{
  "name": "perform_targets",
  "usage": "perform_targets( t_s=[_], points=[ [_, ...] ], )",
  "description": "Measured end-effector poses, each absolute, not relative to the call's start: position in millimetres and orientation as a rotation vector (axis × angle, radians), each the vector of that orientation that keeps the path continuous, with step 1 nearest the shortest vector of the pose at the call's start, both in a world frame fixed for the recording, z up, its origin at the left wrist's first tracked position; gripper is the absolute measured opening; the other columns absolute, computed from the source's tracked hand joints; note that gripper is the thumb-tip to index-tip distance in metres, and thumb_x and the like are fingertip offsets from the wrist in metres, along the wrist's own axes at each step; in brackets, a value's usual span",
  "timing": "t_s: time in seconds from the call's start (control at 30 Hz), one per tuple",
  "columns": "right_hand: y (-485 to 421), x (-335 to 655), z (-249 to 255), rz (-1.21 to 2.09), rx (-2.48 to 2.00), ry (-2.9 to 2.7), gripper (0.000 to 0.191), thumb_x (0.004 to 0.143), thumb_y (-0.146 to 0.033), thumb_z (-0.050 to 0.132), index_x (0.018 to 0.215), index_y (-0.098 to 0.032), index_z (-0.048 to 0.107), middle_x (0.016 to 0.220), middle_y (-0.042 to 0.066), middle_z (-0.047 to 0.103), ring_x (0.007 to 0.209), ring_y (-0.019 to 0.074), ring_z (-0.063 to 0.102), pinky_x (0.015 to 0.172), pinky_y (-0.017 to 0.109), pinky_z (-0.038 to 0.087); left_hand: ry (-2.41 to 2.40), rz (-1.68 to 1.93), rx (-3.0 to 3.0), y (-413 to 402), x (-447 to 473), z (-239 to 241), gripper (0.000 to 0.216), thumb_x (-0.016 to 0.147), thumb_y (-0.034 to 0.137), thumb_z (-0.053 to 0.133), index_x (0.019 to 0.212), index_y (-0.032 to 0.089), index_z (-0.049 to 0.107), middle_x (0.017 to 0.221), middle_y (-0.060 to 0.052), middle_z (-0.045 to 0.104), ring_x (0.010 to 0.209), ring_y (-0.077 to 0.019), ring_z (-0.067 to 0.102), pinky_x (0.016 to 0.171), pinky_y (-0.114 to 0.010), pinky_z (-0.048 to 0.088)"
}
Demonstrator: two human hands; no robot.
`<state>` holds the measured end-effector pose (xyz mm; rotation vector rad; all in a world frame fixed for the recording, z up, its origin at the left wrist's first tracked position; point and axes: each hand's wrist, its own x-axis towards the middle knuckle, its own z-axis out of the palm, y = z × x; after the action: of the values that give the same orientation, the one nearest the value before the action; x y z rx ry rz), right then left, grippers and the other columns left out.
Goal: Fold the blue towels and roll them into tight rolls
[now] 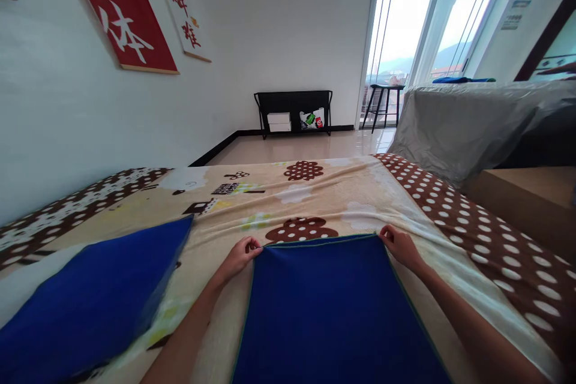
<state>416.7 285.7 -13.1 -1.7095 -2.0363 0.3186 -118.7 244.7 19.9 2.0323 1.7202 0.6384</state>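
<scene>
A dark blue cloth [330, 312] with greenish stitched edges lies in front of me on the patterned blanket [234, 210]. Its far edge looks doubled, with two layers showing. At the far left corner, my left hand [244, 252] pinches the cloth between thumb and fingers. My right hand [400, 246] pinches the far right corner in the same way. The near part of the cloth runs out of view at the bottom. To the left lies a second blue cloth [99, 288], spread flat and untouched by either hand.
A black rack [293, 99] with white boxes stands by the far wall. A dark stool [386, 96] is near the glass doors. On the right are a plastic-covered piece of furniture [454, 126] and a cardboard box [531, 192]. Scrolls hang on the left wall.
</scene>
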Motion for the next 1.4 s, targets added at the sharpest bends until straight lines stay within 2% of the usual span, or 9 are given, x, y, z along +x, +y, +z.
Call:
perform_targets(
  t_s=[0.37, 0.5, 0.57, 0.7, 0.87, 1.1, 1.2, 1.27, 1.4],
  points=[
    [288, 400, -4, 0.208, -1.774, -2.043, 0.031, 0.096, -0.042, 0.055, 0.108, -0.014, 0.061, 0.097, 0.004, 0.064, 0.082, 0.0130, 0.062, 0.077, 0.033, 0.054, 2.067, 0.637, 2.032, 238, -95, 27, 0.029, 0.091, 0.039, 0.061, 0.109, 0.015, 0.062, 0.110, -0.006, 0.064, 0.099, -0.0202, 0.062, 0.088, -0.043, 0.052],
    [270, 378, 15, 0.085, -1.665, -2.090, 0.036, 0.099, -0.043, 0.047, 0.121, -0.017, 0.059, 0.118, 0.011, 0.062, 0.108, 0.0215, 0.060, 0.098, 0.045, 0.047, 2.096, 0.684, 2.190, 212, -59, 39, 0.030, 0.097, 0.030, 0.046, 0.122, 0.017, 0.057, 0.129, -0.013, 0.059, 0.124, -0.0279, 0.051, 0.106, -0.053, 0.038],
    [255, 344, 20, 0.070, -1.521, -2.202, 0.042, 0.100, -0.045, 0.040, 0.132, -0.021, 0.056, 0.133, 0.014, 0.057, 0.124, 0.0257, 0.052, 0.108, 0.047, 0.038, 1.930, 0.629, 2.349, 202, -25, 40, 0.039, 0.098, 0.028, 0.040, 0.135, 0.020, 0.051, 0.142, -0.012, 0.053, 0.134, -0.0259, 0.045, 0.112, -0.048, 0.031],
    [227, 270, 12, 0.165, -1.228, -2.468, 0.058, 0.097, -0.061, 0.038, 0.147, -0.031, 0.043, 0.152, 0.001, 0.043, 0.141, 0.0206, 0.038, 0.115, 0.037, 0.032, 1.619, 0.442, 2.553, 197, 36, 26, 0.057, 0.097, 0.040, 0.044, 0.151, 0.029, 0.033, 0.160, -0.004, 0.034, 0.147, -0.0199, 0.031, 0.118, -0.038, 0.026],
    [225, 302, -5, 0.195, -1.336, -2.473, 0.066, 0.098, -0.064, 0.029, 0.153, -0.027, 0.034, 0.158, 0.006, 0.031, 0.147, 0.0230, 0.027, 0.120, 0.047, 0.022, 1.826, 0.341, 2.472, 194, -2, 10, 0.061, 0.098, 0.052, 0.035, 0.153, 0.025, 0.031, 0.161, -0.009, 0.029, 0.149, -0.0255, 0.027, 0.119, -0.050, 0.021],
    [239, 394, -5, 0.130, -1.567, -2.373, 0.065, 0.099, -0.060, 0.030, 0.154, -0.026, 0.031, 0.159, 0.007, 0.029, 0.148, 0.0221, 0.024, 0.122, 0.047, 0.019, 2.132, 0.278, 2.351, 186, -65, 12, 0.059, 0.098, 0.049, 0.037, 0.152, 0.024, 0.033, 0.159, -0.010, 0.034, 0.148, -0.0291, 0.028, 0.118, -0.060, 0.016],
    [220, 375, 8, 0.067, -1.602, -2.336, 0.063, 0.100, -0.053, 0.032, 0.153, -0.020, 0.034, 0.159, 0.012, 0.027, 0.149, 0.0286, 0.019, 0.121, 0.056, 0.013, 2.174, 0.267, 2.382, 172, -42, 26, 0.057, 0.098, 0.042, 0.037, 0.150, 0.019, 0.036, 0.159, -0.013, 0.031, 0.149, -0.0338, 0.023, 0.116, -0.067, 0.009],
    [189, 353, 18, 0.036, -1.583, -2.338, 0.061, 0.101, -0.049, 0.031, 0.154, -0.019, 0.032, 0.160, 0.011, 0.022, 0.150, 0.0286, 0.015, 0.121, 0.056, 0.012, 2.141, 0.268, 2.440, 147, -16, 35, 0.058, 0.099, 0.039, 0.036, 0.152, 0.018, 0.032, 0.161, -0.010, 0.026, 0.150, -0.0300, 0.020, 0.119, -0.061, 0.010],
    [101, 310, 21, 0.067, -1.344, -2.545, 0.062, 0.102, -0.051, 0.031, 0.158, -0.027, 0.018, 0.160, 0.000, 0.021, 0.149, 0.0175, 0.022, 0.120, 0.040, 0.028, 1.843, 0.292, 2.778, 74, 40, 33, 0.061, 0.100, 0.038, 0.036, 0.156, 0.023, 0.018, 0.161, -0.002, 0.028, 0.148, -0.0186, 0.027, 0.116, -0.041, 0.029]
  ],
)
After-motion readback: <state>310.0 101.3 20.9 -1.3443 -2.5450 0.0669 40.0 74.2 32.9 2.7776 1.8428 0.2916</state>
